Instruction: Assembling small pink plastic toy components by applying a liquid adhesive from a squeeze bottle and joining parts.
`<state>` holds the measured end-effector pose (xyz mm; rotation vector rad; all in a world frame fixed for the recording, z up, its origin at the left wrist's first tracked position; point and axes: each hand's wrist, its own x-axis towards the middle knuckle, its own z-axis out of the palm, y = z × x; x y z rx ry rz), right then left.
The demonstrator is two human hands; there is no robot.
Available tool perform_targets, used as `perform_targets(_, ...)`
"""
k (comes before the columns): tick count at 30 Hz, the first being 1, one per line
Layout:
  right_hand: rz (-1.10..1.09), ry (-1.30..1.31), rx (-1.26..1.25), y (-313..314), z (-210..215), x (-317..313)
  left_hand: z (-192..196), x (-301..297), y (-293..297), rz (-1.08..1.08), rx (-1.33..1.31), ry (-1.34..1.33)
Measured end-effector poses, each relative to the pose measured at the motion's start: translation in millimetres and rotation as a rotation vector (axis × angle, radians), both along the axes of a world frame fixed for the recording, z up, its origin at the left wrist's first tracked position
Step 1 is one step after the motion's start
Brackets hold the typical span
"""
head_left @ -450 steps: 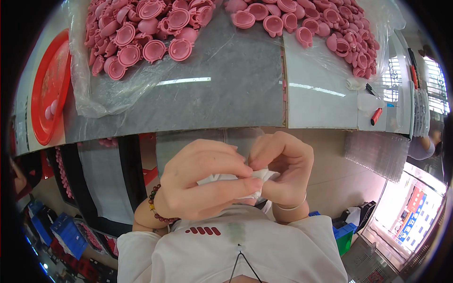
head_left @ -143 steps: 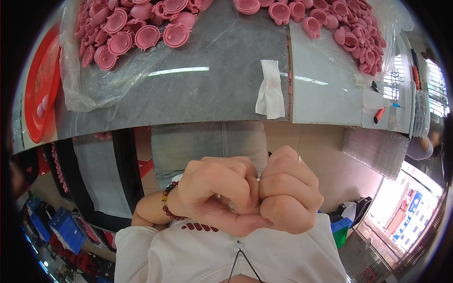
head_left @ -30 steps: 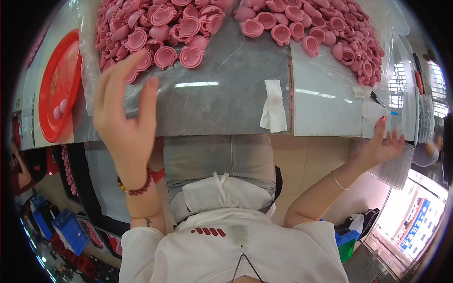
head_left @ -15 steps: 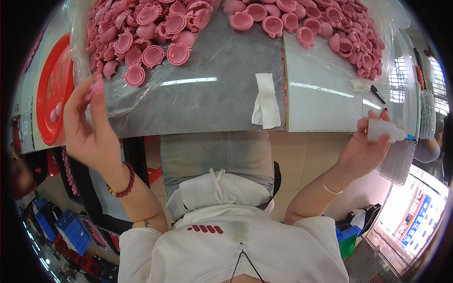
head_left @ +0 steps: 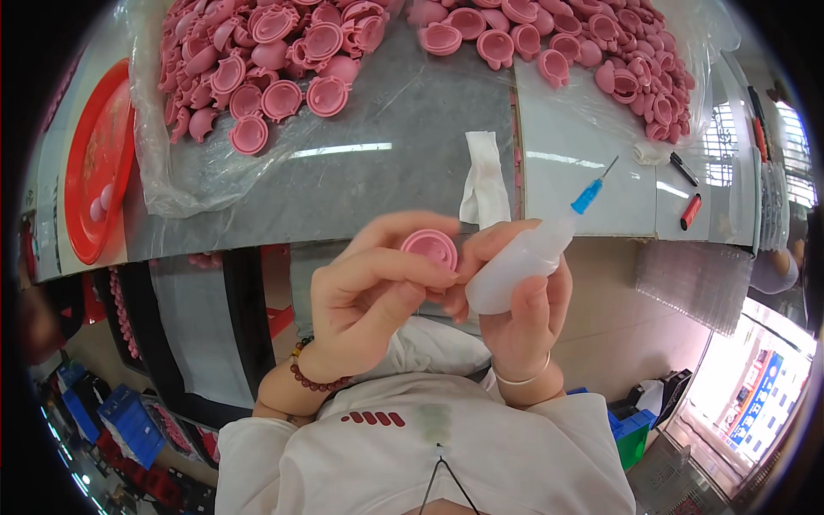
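In front of my body, my left hand (head_left: pixel 360 296) pinches a small pink rubbery cup (head_left: pixel 432 247), its round hollow side facing up. Close beside it, my right hand (head_left: pixel 536 322) wraps around a translucent white squeeze bottle (head_left: pixel 508 276). A blue needle tip (head_left: pixel 587 196) on the bottle slants up to the right, away from the cup. The right fingertips come right up to the cup's right side; whether they touch it I cannot tell. Similar pink cups form a left heap (head_left: pixel 279 60) and a right heap (head_left: pixel 639 60) at the back of the table.
Clear plastic sheeting (head_left: pixel 176 193) lies under the left heap. A red round tray (head_left: pixel 81 202) stands at the left. A white cloth strip (head_left: pixel 485 176) lies mid-table. Towards the right are a black marker (head_left: pixel 684 169) and a red cap-like piece (head_left: pixel 691 211). The table's front edge (head_left: pixel 618 235) runs beyond my hands.
My left hand has come from the left heap to the middle with a pink cup. My right hand has brought the bottle leftward from the table's right end, and its needle now points up.
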<state>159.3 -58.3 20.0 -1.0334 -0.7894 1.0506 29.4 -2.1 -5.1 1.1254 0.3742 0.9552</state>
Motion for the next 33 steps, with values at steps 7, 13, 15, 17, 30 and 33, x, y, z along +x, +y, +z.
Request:
perform_targets(7, 0.011, -0.022, 0.037, -5, -5, 1, -1, -5, 4, -0.232, -0.244, -0.199)
perform_targets(13, -0.050, -0.027, 0.186, 0, -3, -2, -1, -5, 0, -0.251, -0.269, -0.115)
perform_targets(15, -0.004, -0.136, 0.068, 1, 4, -5, 0, -5, -2, -0.220, -0.239, -0.071)
perform_targets(17, -0.020, -0.135, 0.071, 1, 4, -7, 7, -1, -6, -0.120, -0.296, -0.063)
perform_targets(30, -0.258, -0.520, 0.361, -11, 7, 33, 15, 0, -7, -0.136, -0.432, -0.114)
perform_targets(33, -0.228, -0.513, 0.641, -3, 12, 31, 16, -1, -9, -0.143, -0.452, -0.076)
